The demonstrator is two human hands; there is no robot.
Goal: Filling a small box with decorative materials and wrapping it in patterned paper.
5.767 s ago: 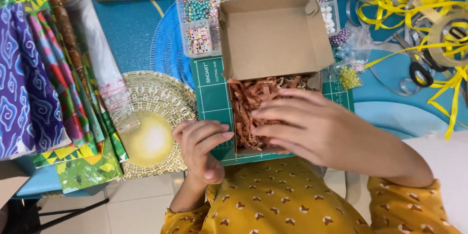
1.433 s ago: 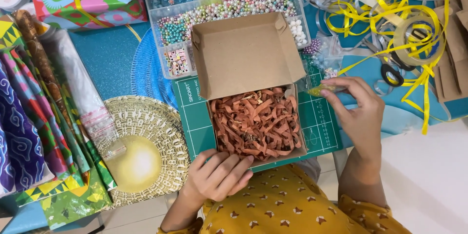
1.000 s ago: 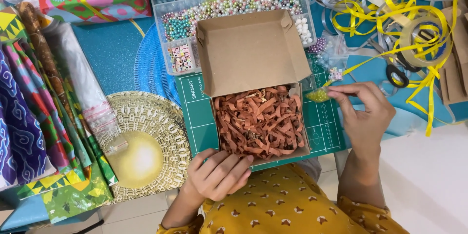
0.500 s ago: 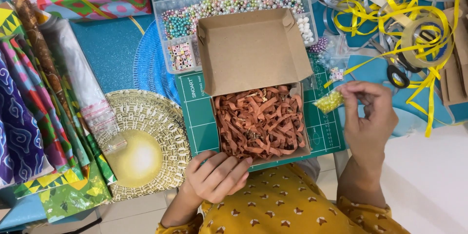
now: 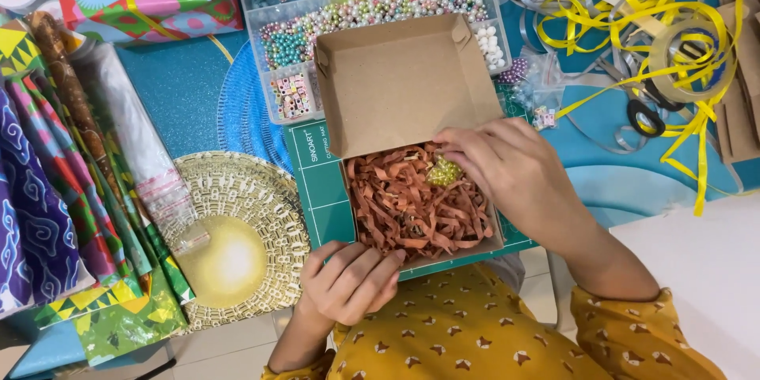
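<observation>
Crinkled brown paper shreds [image 5: 412, 206], cardboard box [image 5: 400, 83]

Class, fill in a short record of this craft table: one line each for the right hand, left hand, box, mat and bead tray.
right hand: holds a small yellow-green bead packet over the paper shreds
left hand: rests at the box's near edge
box: brown cardboard, lid open, filled with brown shreds
mat: green cutting mat under the box
bead tray: clear, divided, behind the box

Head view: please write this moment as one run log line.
right hand: holds small yellow-green packet over brown paper shreds | left hand: at cardboard box near edge | box: open
</observation>
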